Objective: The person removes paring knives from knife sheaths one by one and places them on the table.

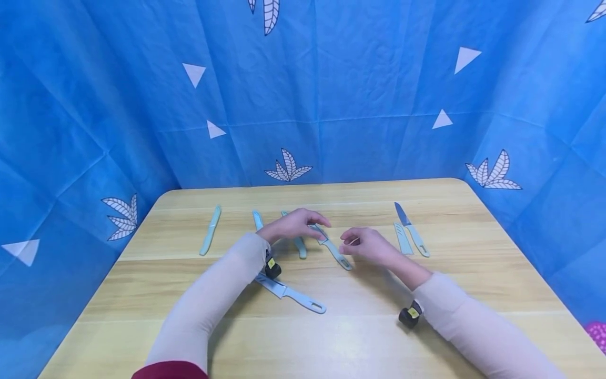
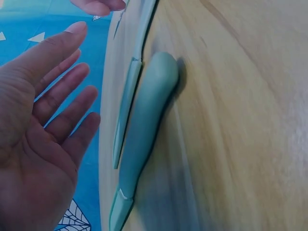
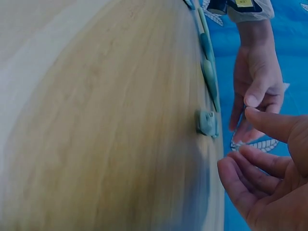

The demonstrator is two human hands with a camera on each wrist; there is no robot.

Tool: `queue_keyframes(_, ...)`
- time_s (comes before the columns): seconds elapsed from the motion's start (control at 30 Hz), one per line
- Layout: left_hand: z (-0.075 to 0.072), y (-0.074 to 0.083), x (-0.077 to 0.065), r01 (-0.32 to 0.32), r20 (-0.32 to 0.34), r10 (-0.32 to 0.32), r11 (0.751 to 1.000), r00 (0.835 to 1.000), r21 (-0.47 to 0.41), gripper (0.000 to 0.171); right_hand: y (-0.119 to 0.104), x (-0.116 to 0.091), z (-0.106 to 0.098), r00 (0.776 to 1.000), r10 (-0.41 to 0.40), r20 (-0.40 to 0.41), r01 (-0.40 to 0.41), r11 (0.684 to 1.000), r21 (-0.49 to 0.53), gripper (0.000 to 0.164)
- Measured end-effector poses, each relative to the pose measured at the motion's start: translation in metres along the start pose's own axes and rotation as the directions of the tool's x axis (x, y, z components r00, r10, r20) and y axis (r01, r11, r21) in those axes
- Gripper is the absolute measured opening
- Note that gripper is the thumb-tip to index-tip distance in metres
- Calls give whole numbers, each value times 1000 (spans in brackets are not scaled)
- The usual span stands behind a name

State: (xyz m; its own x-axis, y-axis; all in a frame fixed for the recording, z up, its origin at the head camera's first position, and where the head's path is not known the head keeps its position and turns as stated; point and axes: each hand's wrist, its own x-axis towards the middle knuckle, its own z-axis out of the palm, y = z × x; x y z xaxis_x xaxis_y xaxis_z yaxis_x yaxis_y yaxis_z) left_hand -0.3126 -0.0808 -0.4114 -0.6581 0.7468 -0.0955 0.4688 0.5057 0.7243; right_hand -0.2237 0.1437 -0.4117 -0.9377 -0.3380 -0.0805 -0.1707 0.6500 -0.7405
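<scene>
My left hand (image 1: pixel 295 223) hovers over the far middle of the table, fingers relaxed and holding nothing. Facing it, my right hand (image 1: pixel 366 245) is loosely bent, with a gap between thumb and fingers in the right wrist view. Between them lies a light-green knife (image 1: pixel 338 255), its blade end partly hidden by the left hand. A teal-handled knife (image 1: pixel 300 247) lies under the left wrist, partly covered; its thick curved handle (image 2: pixel 149 120) shows large in the left wrist view. Just right of the right hand are a bare-bladed knife (image 1: pixel 414 237) and a slotted sheath (image 1: pixel 403 239).
A pale blue knife in its sheath (image 1: pixel 303 300) lies nearer the front, partly behind the left wrist camera (image 1: pixel 272 267). Farther left are a slim teal knife (image 1: pixel 210 231) and a blue piece (image 1: pixel 257 220). Blue curtain (image 1: pixel 355 79) surrounds the wooden table (image 1: pixel 360 337).
</scene>
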Motion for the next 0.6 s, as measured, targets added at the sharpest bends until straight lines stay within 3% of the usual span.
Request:
queue_keyframes(0.37, 1, -10, 4, -8, 46, 4, 997, 999, 82, 46, -7, 13, 11, 1000, 26, 10, -25, 996, -86, 43)
queue_keyframes(0.6, 2, -18, 7, -57, 69, 45, 981, 997, 188, 46, -10, 16, 20, 998, 57, 35, -51, 988, -148, 47)
